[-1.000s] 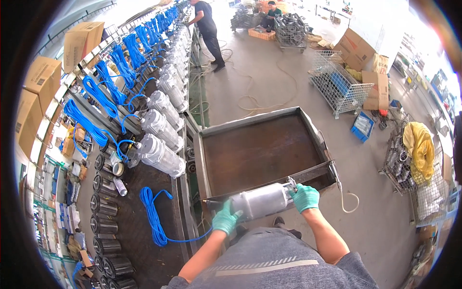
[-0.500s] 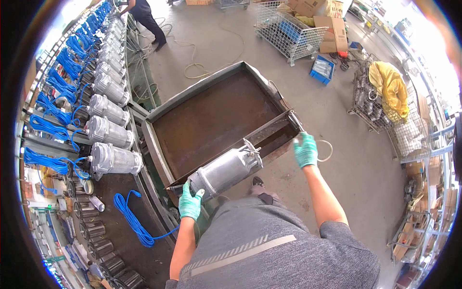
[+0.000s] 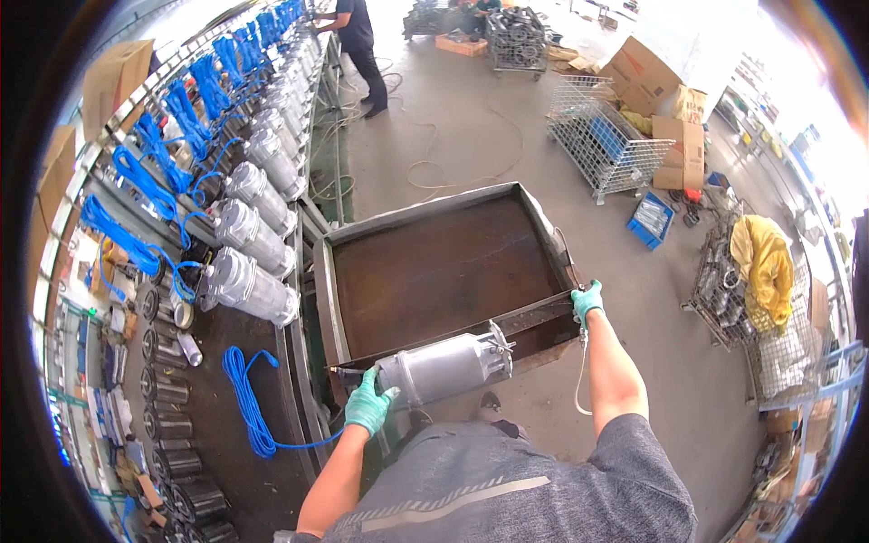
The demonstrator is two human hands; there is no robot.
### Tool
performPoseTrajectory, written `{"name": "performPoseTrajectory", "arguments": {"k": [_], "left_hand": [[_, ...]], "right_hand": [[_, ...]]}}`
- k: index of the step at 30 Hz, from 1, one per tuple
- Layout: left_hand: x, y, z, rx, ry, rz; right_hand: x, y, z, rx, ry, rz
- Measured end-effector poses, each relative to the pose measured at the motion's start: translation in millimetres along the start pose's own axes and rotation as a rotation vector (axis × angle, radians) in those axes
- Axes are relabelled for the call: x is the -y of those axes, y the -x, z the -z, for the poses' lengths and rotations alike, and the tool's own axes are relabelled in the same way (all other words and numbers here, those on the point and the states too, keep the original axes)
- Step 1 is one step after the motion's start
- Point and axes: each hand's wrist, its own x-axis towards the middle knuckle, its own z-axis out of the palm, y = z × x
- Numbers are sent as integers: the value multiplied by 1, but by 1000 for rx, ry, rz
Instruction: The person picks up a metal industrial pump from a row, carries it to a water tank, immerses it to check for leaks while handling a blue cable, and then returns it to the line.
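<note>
Across the near edge of a metal tank (image 3: pixel 412 217) lies a silver cylindrical pump (image 3: pixel 444 366), its pronged end toward the right. My left hand (image 3: pixel 369 404), in a green glove, is closed on the pump's left end, the thumb on its side. A coiled blue cable (image 3: pixel 243 398) lies on the bench to the left, its tail running toward that end. At the tank's right corner my right hand (image 3: pixel 587 299), also gloved, is closed around the end of a thin pale hose (image 3: pixel 581 376) that dangles below it. The fitting inside the fist is mostly hidden.
Brown, murky liquid fills the tank. A row of similar pumps (image 3: pixel 249 290) with blue cables stands along the left bench, near dark cylindrical parts (image 3: pixel 167 421). A co-worker (image 3: pixel 358 45) stands far left. Wire cages (image 3: pixel 606 149) and a blue bin (image 3: pixel 650 220) sit right.
My right hand has gone from open beside the tank's corner to closed on the hose end. My left hand stays on the pump. The view has shifted, showing more of the far floor.
</note>
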Motion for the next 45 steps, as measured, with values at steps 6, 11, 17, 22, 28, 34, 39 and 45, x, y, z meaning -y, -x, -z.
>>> {"name": "performPoseTrajectory", "arguments": {"k": [6, 11, 17, 22, 28, 34, 39, 45], "left_hand": [[-6, 6, 7, 39, -7, 74], [-19, 6, 13, 71, 97, 66], [4, -4, -6, -17, -16, -14], [-9, -1, 2, 39, -14, 28], [-11, -2, 6, 52, -34, 48], [-7, -1, 8, 40, -21, 48], [-12, -4, 8, 59, -24, 34], [-7, -6, 6, 30, 30, 1]], "right_hand": [[5, 39, -9, 63, 290, 460], [23, 128, 5, 70, 176, 685], [61, 220, 12, 236, 245, 819], [57, 229, -5, 270, 424, 979], [69, 235, -23, 297, 635, 991], [75, 235, -28, 300, 746, 1003], [64, 227, -28, 299, 780, 1034], [64, 226, -32, 285, 816, 1073]]}}
